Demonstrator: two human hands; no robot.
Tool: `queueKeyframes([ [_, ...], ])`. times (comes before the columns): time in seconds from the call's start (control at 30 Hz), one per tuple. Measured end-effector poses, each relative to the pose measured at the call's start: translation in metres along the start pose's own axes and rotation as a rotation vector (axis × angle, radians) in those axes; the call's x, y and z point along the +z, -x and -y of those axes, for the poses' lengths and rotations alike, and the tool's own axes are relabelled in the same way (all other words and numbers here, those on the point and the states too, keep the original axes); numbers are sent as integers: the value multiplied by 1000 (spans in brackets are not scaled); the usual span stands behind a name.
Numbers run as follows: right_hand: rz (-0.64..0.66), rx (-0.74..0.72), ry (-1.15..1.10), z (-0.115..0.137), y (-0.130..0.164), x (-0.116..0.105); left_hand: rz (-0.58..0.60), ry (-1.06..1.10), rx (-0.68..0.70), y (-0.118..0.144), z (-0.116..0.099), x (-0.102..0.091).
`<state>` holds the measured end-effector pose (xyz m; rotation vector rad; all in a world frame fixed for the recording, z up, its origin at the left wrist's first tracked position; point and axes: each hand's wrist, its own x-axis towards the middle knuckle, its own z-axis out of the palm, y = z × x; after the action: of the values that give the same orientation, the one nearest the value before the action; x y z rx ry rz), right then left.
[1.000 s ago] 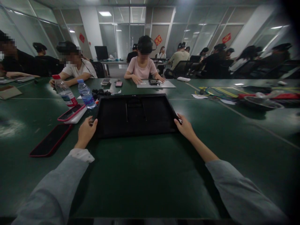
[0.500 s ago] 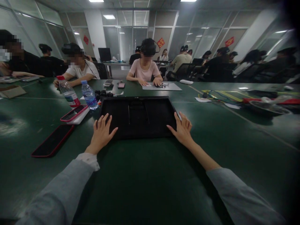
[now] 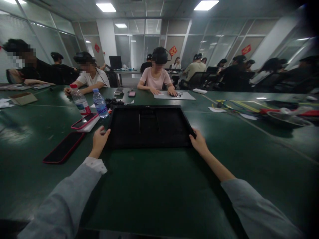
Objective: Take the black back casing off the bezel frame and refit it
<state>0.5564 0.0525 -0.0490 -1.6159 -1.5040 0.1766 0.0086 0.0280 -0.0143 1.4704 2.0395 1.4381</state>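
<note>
A black shallow rectangular tray (image 3: pixel 124 132) with a raised rim lies flat on the green table in front of me. Two thin rods or lines run along its inside, which is too dark to make out well. By its left edge is my left hand (image 3: pixel 99 142), fingers loosely bent and apart, the thumb close to or against the rim. My right hand (image 3: pixel 199 142) grips the right rim near the front corner, thumb on the inner side and fingers outside.
Left of the tray lie a red-edged phone (image 3: pixel 64 148) and a pink-cased phone (image 3: pixel 85 121) on a white object. Two water bottles (image 3: pixel 100 103) stand behind them. Across the table (image 3: pixel 154 189) a person works over a grey board (image 3: pixel 185 96). Cables and a bowl (image 3: pixel 286 119) are on the right.
My hands were spread with fingers over the tray's sides. The left has shifted outward and turned on edge beside the rim; the right has closed around the right rim. My view has tilted slightly up.
</note>
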Motion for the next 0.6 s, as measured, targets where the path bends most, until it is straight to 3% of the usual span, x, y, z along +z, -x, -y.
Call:
queueKeyframes([
  [0.13, 13, -8, -9, -1, 0, 1, 105, 211, -85, -8, 12, 0],
  [0.37, -13, -63, -30, 2, 0, 1, 140, 185, -50, -6, 11, 2],
  [0.6, -8, -31, -32, -2, 0, 2, 149, 222, -87, -8, 13, 3],
])
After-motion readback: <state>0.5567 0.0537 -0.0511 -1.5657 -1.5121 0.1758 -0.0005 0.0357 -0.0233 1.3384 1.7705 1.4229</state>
